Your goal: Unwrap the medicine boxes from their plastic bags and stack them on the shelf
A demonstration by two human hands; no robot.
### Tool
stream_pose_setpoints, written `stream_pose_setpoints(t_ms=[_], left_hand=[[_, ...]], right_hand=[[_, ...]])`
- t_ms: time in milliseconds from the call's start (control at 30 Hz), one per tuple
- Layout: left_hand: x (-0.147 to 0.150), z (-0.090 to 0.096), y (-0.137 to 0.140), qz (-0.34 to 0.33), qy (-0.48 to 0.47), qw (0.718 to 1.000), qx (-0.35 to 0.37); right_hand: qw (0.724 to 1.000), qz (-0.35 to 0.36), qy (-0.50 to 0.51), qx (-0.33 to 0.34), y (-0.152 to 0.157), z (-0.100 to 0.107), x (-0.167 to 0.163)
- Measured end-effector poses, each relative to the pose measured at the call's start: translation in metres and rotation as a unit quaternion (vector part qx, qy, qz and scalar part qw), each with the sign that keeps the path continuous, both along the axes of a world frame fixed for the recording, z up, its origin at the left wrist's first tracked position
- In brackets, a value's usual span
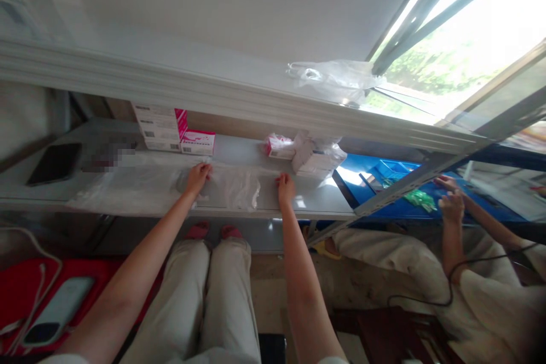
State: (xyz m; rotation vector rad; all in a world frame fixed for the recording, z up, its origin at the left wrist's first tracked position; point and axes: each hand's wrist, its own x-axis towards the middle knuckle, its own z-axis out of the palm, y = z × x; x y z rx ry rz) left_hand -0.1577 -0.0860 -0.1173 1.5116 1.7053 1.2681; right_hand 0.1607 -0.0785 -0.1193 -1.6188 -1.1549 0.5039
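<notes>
My left hand [197, 177] rests on a clear plastic bag [232, 187] that lies flat on the grey table [63, 193], fingers curled at its left part. At the bag's right end, my right hand [285, 186] pinches or presses the table surface with fingers closed. Whether either hand truly grips the film is hard to tell. Behind the bag stand stacked white and pink boxes [164, 128], a flat pink box [197, 142] and a small bagged pink box [279, 146].
A dark phone [54, 163] lies on the table's left. A pile of white packets in plastic [315, 156] sits at the right. A co-worker's hands [450, 196] work over a blue table [367, 173] to the right. A crumpled bag [333, 79] lies on the upper shelf.
</notes>
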Motion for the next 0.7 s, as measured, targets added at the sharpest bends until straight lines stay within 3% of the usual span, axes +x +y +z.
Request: stream_pose_setpoints(t_ms=[100,267,367,500,600,700], left_hand=[[0.005,0.017,-0.003,0.041,0.051,0.996,0.055],[0.013,0.069,-0.031,-0.018,0.227,0.956,0.184],[0.018,0.086,-0.065,-0.036,0.301,0.931,0.206],[0.025,0.075,-0.103,-0.138,0.405,0.894,0.131],[0.028,0.059,-0.115,-0.162,0.487,0.854,0.089],[0.028,0.052,-0.117,-0.169,0.549,0.812,0.101]], right_hand=[[1.000,0.017,0.010,-0.007,-0.003,0.003,-0.003],[0.992,0.085,0.090,0.029,-0.029,0.010,-0.013],[0.984,0.121,0.110,0.069,-0.062,0.013,-0.025],[0.974,0.209,0.051,0.075,-0.105,0.025,-0.045],[0.973,0.221,-0.056,0.042,-0.118,0.040,-0.057],[0.964,0.214,-0.159,-0.002,-0.119,0.048,-0.065]])
